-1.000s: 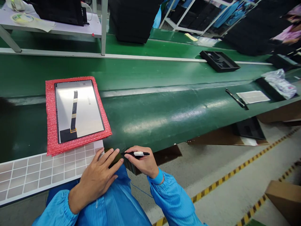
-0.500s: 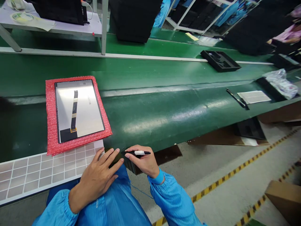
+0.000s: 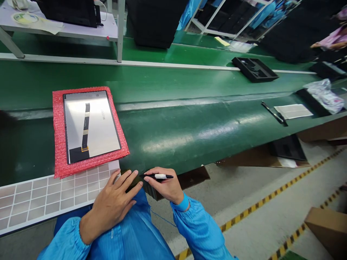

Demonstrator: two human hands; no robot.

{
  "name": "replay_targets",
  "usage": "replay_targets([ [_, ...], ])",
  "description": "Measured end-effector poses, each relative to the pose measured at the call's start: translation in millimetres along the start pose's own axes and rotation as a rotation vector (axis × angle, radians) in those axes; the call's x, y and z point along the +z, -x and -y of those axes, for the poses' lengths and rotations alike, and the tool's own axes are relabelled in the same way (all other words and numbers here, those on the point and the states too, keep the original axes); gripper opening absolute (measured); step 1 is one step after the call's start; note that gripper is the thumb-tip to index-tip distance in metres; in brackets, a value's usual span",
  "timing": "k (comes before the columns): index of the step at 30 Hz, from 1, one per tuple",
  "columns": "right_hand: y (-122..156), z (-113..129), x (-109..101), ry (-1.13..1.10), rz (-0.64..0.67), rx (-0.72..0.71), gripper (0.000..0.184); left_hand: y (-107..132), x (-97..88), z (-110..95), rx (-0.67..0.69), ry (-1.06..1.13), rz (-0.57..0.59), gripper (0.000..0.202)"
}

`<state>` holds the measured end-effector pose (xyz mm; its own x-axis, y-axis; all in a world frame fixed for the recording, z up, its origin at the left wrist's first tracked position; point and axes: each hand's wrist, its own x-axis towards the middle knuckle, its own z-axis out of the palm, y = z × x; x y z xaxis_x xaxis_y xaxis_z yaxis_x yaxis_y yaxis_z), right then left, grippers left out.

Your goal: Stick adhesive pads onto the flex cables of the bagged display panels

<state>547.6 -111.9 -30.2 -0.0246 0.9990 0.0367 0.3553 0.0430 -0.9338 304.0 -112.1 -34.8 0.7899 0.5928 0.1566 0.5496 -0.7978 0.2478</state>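
Red bubble wrap (image 3: 57, 137) beneath a display panel (image 3: 92, 122) (marker (image 3: 159, 176) in right hand (image 3: 164, 186))

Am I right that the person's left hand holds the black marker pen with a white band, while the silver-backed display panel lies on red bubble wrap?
Not quite: the head view shows the black marker pen in the right hand, not the left hand, which holds nothing. The silver-backed display panel does lie on the red bubble wrap.
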Motion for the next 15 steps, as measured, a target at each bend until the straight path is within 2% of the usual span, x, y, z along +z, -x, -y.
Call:
replay_targets([
  [10, -0.6, 1.0, -0.6, 0.006, 0.01, 0.024, 0.003, -0.2, -0.4, -0.1, 0.001, 0.001, 0.003, 0.048],
  [15, -2.1, 4.7, -2.3, -0.051, 0.005, 0.109, 0.006, 0.4, 2.3, -0.9, -0.017, 0.034, -0.017, 0.051],
])
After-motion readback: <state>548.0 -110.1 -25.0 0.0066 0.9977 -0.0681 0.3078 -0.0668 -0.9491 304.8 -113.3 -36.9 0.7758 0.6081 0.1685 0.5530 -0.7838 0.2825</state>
